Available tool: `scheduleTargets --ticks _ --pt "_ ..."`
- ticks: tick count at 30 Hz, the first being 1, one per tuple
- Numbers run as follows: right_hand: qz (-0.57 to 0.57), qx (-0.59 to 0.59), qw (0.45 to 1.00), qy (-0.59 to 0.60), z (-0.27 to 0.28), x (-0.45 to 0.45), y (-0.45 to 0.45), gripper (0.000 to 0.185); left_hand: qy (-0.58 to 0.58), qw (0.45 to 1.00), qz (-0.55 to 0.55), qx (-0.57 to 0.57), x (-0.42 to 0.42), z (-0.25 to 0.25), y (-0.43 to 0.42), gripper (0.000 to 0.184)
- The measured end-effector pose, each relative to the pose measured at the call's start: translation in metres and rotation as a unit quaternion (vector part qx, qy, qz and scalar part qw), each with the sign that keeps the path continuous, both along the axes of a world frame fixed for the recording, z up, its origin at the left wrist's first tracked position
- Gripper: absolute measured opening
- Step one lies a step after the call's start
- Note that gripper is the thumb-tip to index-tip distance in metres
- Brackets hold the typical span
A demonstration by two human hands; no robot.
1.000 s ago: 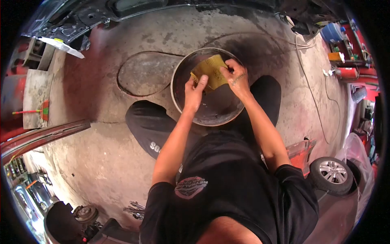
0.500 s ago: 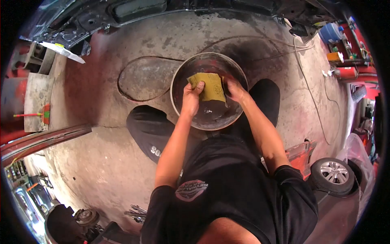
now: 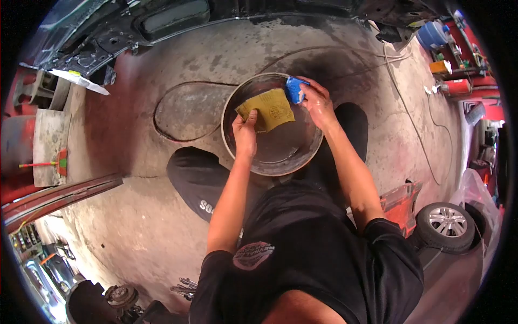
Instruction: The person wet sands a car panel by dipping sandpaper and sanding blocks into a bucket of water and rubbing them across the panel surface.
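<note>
My left hand (image 3: 246, 137) grips a yellow-brown sheet of sandpaper (image 3: 272, 110) by its lower left corner, thumb on top. Faint printing shows on the sheet's back. My right hand (image 3: 319, 102) is closed on a small blue block (image 3: 294, 89), perhaps a sponge, above the right rim. Both hands are over a round metal basin (image 3: 231, 137) between my knees. Dark water (image 3: 278, 147) appears to lie in its bottom. The sheet and the block are close together, and I cannot tell whether they touch.
A hose (image 3: 155, 110) loops over the concrete floor behind the basin. Dark car bodywork (image 3: 178, 19) hangs across the top. A wheel (image 3: 445, 225) lies at the lower right, near a red panel (image 3: 400, 202). Metal tools (image 3: 185, 288) lie at the lower left.
My right hand has come up from behind the sandpaper and now shows the blue block. The sandpaper has tilted and lies flatter, held by my left hand alone.
</note>
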State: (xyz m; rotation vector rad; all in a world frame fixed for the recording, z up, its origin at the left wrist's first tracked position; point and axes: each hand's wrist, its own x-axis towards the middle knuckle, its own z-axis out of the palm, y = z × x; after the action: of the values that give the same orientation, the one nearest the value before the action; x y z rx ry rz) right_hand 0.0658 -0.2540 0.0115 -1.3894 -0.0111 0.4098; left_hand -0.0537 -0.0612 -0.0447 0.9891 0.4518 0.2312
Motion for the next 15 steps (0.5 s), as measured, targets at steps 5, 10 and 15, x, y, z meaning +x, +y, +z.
scheduleTargets --ticks 5,10,15 --pt "-0.023 0.09 0.995 -0.044 0.017 -0.01 0.006 0.036 0.012 1.0 0.023 0.012 0.001 -0.009 0.002 0.03" --pt "0.046 -0.085 0.986 -0.138 0.019 -0.031 0.034 0.034 -0.024 1.0 -0.003 0.012 -0.001 0.01 -0.002 0.034" --pt "0.151 -0.124 0.974 -0.117 0.011 -0.032 0.044 0.041 -0.036 0.999 -0.034 -0.008 -0.004 0.023 -0.003 0.033"
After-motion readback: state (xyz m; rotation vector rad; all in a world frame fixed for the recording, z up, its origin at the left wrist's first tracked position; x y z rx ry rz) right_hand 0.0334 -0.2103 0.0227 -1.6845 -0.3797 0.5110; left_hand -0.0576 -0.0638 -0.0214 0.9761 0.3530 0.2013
